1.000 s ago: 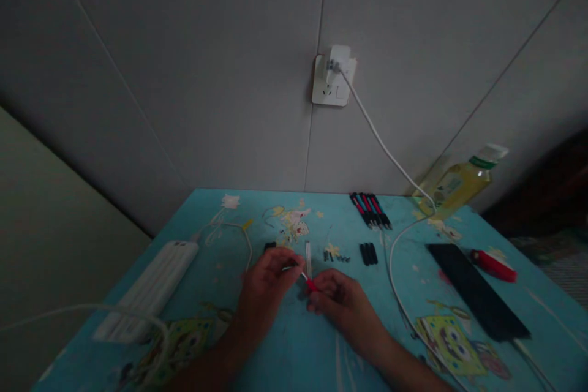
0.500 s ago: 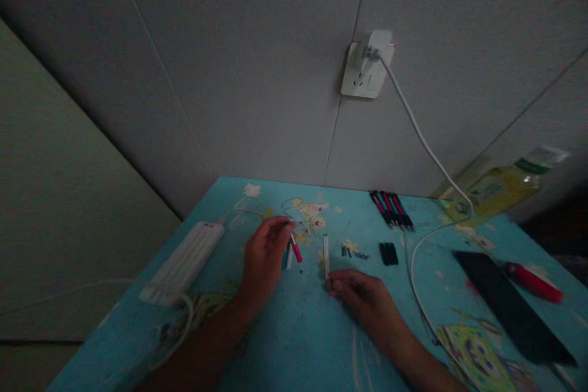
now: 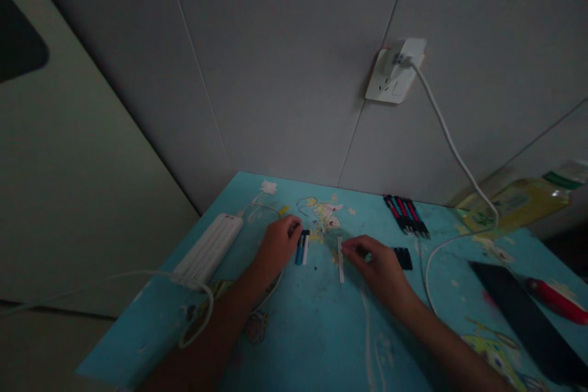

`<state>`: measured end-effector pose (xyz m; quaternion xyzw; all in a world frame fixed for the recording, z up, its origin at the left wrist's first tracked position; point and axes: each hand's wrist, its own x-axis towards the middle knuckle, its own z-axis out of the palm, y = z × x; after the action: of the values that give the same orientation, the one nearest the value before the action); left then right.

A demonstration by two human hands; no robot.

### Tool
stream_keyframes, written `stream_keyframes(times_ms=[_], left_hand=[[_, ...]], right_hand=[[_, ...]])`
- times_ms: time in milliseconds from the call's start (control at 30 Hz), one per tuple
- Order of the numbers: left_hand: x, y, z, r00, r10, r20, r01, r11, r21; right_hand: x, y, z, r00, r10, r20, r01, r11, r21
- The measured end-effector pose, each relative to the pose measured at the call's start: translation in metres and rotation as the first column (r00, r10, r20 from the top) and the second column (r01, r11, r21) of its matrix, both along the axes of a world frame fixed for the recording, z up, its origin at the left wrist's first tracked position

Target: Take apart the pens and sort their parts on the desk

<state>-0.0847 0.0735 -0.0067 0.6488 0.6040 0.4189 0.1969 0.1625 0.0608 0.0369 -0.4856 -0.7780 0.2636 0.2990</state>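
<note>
From my head camera, the main change is at my hands. A second ago I held a red tube between them; half a second ago it hung from my left hand, and my right hand had gone to the lower end of the slim pale rods. Now my left hand (image 3: pixel 278 245) is beside the blue pen barrel (image 3: pixel 299 252) and the white pen barrel (image 3: pixel 305 252), which lie side by side on the desk (image 3: pixel 294 337). Its fingers are curled, and I cannot tell whether they grasp anything; the red tube no longer shows.

My right hand (image 3: pixel 379 262) has shifted to the upper part of the slim pale rods (image 3: pixel 340 268), which lie on the desk between my hands. Its thumb and fingertips are drawn together right at them, though whether they pinch a rod I cannot tell. I judge that my work has passed from the red tube to these rods. The black grips (image 3: pixel 403 258) are now partly behind my right hand; the row of pens (image 3: pixel 407 217) lies farther back, unchanged.
</note>
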Motion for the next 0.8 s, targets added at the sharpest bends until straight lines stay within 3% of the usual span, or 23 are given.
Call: stream_keyframes(times_ms=[100,267,800], left_hand=[[-0.001,0.002,-0.003,0.997,0.008,-0.080,-0.007,1.000,0.018],[-0.001,0.003,-0.004,0.981,0.014,-0.193,-0.006,0.999,0.040],[0.004,-0.004,-0.006,0.935,-0.025,-0.354,0.033,0.999,0.016]], right_hand=[[-0.016,0.030,0.002,0.989,0.018,0.149,-0.027,0.998,0.060],[-0.035,0.062,-0.010,0.969,0.056,0.239,-0.072,0.996,0.060],[-0.039,0.063,-0.024,0.925,0.048,0.376,-0.080,0.994,0.069]])
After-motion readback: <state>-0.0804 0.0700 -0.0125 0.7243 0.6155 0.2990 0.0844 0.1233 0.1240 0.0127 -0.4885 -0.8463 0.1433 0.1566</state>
